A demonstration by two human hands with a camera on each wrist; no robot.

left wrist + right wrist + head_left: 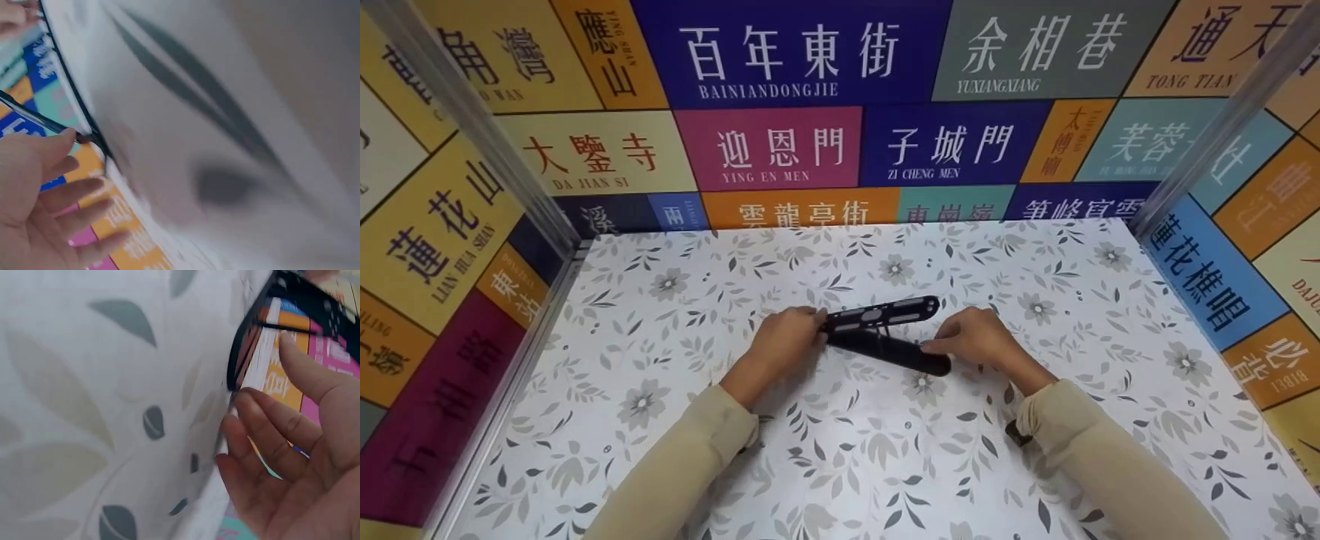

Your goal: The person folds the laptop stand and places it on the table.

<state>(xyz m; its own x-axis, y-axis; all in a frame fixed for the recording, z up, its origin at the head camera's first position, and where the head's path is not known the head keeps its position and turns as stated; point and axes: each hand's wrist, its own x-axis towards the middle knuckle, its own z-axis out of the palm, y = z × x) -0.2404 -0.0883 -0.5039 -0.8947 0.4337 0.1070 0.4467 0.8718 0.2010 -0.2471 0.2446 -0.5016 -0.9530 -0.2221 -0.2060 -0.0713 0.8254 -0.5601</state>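
Observation:
A black hinged folding stand (pixel 889 349) is spread into a narrow V on the tabletop, its joined end to the left. Its upper arm (pixel 885 311) has grey pads and slots, and a thin strut links it to the lower arm. My left hand (pixel 787 341) pinches the joined end between thumb and forefinger; the other fingers extend loosely in the left wrist view. At the lower arm's free end, fingertips of my right hand (pixel 979 337) touch the edge. The right wrist view shows that thumb lifted away, near the strut (pixel 292 327).
A white table (pixel 660 465) printed with grey leaves and flowers lies under both hands. Behind it and at both sides rise panels (pixel 769 146) of coloured blocks with Chinese lettering. Clear edge strips (pixel 495 142) run along the corners.

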